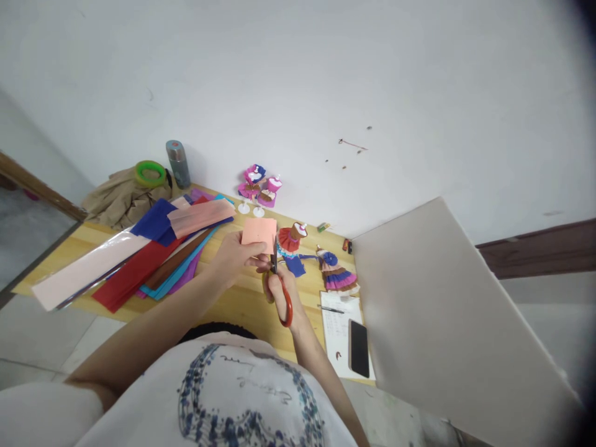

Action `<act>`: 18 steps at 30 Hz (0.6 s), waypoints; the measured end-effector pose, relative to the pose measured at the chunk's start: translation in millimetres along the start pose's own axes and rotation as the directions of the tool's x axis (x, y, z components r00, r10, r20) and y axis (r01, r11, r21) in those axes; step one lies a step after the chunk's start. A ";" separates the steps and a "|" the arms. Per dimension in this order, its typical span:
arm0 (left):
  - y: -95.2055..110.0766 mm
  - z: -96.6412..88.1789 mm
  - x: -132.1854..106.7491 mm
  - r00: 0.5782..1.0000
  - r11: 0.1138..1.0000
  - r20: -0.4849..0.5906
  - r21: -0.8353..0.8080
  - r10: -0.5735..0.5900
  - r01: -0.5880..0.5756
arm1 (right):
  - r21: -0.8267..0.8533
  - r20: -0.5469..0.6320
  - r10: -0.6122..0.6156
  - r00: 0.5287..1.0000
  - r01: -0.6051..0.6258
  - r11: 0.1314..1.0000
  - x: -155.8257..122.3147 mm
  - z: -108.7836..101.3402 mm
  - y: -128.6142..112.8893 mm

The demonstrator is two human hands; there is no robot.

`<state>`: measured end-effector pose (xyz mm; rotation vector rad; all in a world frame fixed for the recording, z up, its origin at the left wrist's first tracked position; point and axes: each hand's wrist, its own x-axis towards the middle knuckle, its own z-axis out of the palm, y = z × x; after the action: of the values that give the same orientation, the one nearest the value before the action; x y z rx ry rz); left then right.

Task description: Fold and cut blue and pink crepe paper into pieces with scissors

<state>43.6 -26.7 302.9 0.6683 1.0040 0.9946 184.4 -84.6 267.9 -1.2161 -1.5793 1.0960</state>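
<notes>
My left hand (237,254) pinches a square piece of peach crepe paper (259,231) by its lower edge, above the table. My right hand (282,288) is closed round the handles of red-handled scissors (287,307). Their dark blades point up along the right edge of the peach paper; whether they touch or cut it I cannot tell. Just beyond the blades stands a small dress form (293,236) in a brown top and ruffled red skirt. A blue paper piece (295,266) lies on the table behind my right hand.
Coloured crepe paper strips (139,261) spread over the table's left. A thermos (177,164), cloth (118,198) and green tape roll (149,174) sit behind. Two dress forms (259,186) stand by the wall. On the right are a ruffled dress (336,273), a phone (358,347) and a panel (437,298).
</notes>
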 end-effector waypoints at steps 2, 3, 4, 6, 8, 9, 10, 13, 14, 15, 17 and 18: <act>-0.2 -1.6 0.8 1.000 1.000 0.010 0.003 0.006 -0.006 | 0.001 0.010 -0.002 1.000 0.002 1.000 -0.4 -0.7 -1.2; -0.5 -2.5 1.2 1.000 1.000 0.016 0.006 0.008 -0.008 | -0.001 0.018 0.005 1.000 -0.005 1.000 -0.6 -1.1 -1.3; -1.0 -3.5 1.7 1.000 1.000 0.021 0.011 0.009 -0.009 | -0.005 0.022 0.015 1.000 -0.015 1.000 -0.8 -1.5 -0.9; -1.9 -5.4 2.7 1.000 1.000 0.027 0.022 0.011 -0.011 | -0.014 0.027 0.037 0.999 -0.037 0.999 -0.9 -2.3 1.0; -2.6 -7.1 3.8 0.999 1.000 0.037 0.026 0.015 -0.016 | -0.014 0.033 0.052 0.998 -0.052 0.999 -0.7 -3.1 3.6; -2.7 -7.7 4.3 0.999 1.000 0.044 0.026 0.016 -0.017 | -0.011 0.036 0.056 0.998 -0.055 0.998 -0.5 -3.7 4.9; -2.6 -8.3 4.7 0.999 1.000 0.050 0.026 0.017 -0.019 | -0.009 0.039 0.058 0.998 -0.058 0.998 -0.4 -4.3 6.1; -1.1 -9.1 5.1 0.998 0.999 0.063 0.032 0.011 -0.013 | -0.024 0.051 0.073 0.996 -0.072 0.997 -0.4 -6.7 8.0; -0.5 -9.2 5.0 0.998 0.999 0.066 0.034 0.009 -0.012 | -0.035 0.054 0.081 0.995 -0.079 0.996 -0.5 -7.6 8.2; 0.0 -9.2 4.8 0.998 0.999 0.068 0.035 0.008 -0.010 | -0.043 0.057 0.088 0.995 -0.085 0.995 -0.7 -8.4 8.3; 0.9 -9.0 4.2 0.997 0.999 0.072 0.039 0.003 -0.006 | -0.052 0.062 0.096 0.993 -0.093 0.994 -1.0 -9.8 8.1; 1.2 -8.9 4.0 0.997 0.999 0.073 0.041 0.001 -0.004 | -0.052 0.065 0.097 0.993 -0.094 0.994 -1.2 -10.2 7.9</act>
<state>35.8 -22.4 298.8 0.7353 0.9618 0.9476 196.3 -83.1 262.9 -1.3114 -1.6211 1.1758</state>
